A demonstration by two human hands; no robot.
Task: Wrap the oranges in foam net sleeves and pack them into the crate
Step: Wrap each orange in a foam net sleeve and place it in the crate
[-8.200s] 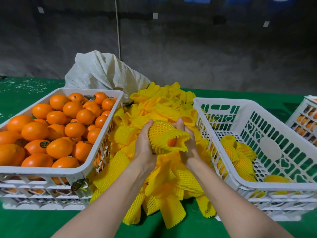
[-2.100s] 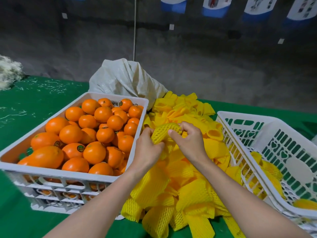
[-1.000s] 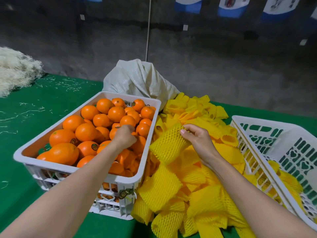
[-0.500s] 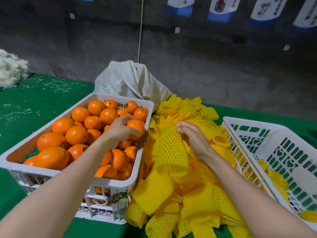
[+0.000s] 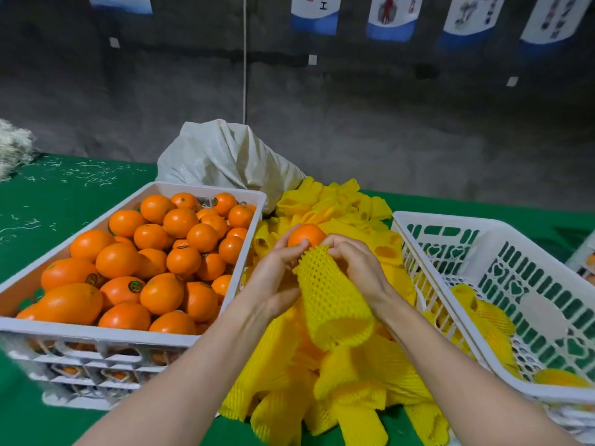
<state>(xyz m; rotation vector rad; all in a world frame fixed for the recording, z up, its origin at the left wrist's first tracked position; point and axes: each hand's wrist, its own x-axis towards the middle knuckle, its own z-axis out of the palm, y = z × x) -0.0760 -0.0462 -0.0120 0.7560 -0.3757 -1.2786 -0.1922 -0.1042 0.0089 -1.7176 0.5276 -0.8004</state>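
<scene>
Nearest to us, the heap of loose sleeves (image 5: 322, 397) sprawls over the green table (image 5: 22, 426). Just above it the foam net sleeve (image 5: 335, 304) hangs open-ended, its far mouth pinched by the right hand (image 5: 357, 268). The left hand (image 5: 273, 278) curls its fingertips round the orange (image 5: 306, 235), which sits right at that mouth and, as far as I can see, isn't inside yet. Here's the danger: the mouth looks narrower than the fruit, so if that pinch slackens, the net could bunch up and the orange skid off into the heap. Shove too hard and the thin foam may tear. It's a fingertip hold on the fruit, too, so a slip is possible. Further out, the packing crate (image 5: 450, 220) on the right holds wrapped oranges (image 5: 483, 320) low down, while the supply crate (image 5: 96, 329) on the left is piled high. Behind them slumps a pale sack (image 5: 231, 156).
</scene>
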